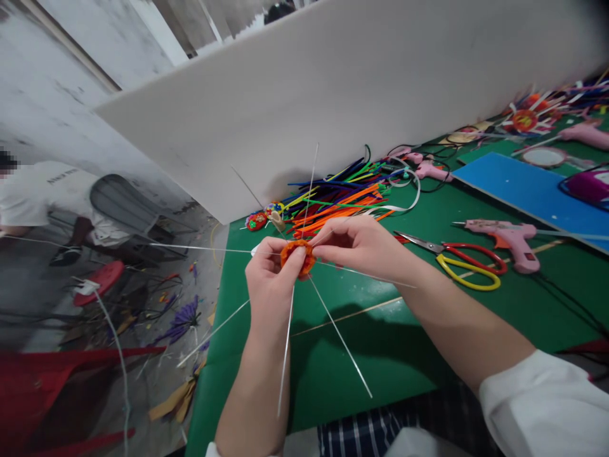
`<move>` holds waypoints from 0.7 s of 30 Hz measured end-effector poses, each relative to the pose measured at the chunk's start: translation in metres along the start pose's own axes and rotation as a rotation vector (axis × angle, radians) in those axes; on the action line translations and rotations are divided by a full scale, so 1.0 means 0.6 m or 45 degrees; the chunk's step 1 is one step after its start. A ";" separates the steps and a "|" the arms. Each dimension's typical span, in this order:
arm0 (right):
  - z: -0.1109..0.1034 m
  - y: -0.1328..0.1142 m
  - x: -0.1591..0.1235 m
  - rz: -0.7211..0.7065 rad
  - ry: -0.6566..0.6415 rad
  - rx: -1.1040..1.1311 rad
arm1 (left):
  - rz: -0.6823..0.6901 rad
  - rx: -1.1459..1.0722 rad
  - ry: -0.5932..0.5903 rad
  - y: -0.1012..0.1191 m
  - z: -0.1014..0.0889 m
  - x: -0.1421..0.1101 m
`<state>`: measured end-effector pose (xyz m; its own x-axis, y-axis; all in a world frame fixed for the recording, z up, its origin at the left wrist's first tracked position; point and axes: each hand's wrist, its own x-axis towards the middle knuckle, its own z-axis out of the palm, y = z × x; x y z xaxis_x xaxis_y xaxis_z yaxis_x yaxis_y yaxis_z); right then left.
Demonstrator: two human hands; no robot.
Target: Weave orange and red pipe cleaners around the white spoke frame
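Orange fuzzy ring in play, and its middle is lost under the left thumb! Its far side is hidden too, behind the left fingers. Thin white rods fan out all around, but their inner ends vanish in fuzz and fingers, so how they join is hard to make out. The co-worker in a white shirt is cut off at the left edge.

On to the hands: 2 of them, raised over the green table, meeting in front of the body. The left hand reaches up from below, thumb laid across the ring's front, fingers curled behind: a firm pinch on the orange fuzz. The right hand angles in from the right, forearm slanting, thumb and forefinger narrowed at the ring's right edge; whether they pinch fuzz or a rod, or merely touch, I cannot tell.

The ring sits right between the 2 sets of fingertips, clear above the table, its left part deep in the left grip. To the right, well apart, lie scissors and a pink glue gun; beyond the hands, pipe cleaners in a loose pile.
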<state>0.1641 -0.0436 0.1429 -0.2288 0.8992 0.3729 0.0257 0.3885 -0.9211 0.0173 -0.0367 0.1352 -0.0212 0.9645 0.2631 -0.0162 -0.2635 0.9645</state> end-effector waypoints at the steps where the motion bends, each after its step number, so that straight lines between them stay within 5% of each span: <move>1: 0.001 0.001 0.001 -0.007 0.009 -0.004 | 0.011 0.017 0.018 0.000 0.001 0.000; 11: -0.003 0.012 0.004 -0.006 0.060 -0.029 | -0.106 0.066 -0.222 0.011 -0.002 -0.001; 21: -0.004 0.011 0.004 0.004 0.049 -0.123 | -0.078 0.073 -0.181 0.008 -0.004 -0.003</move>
<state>0.1660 -0.0386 0.1381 -0.1910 0.9067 0.3760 0.1201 0.4017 -0.9079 0.0150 -0.0398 0.1390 0.1201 0.9723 0.2004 0.0444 -0.2069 0.9773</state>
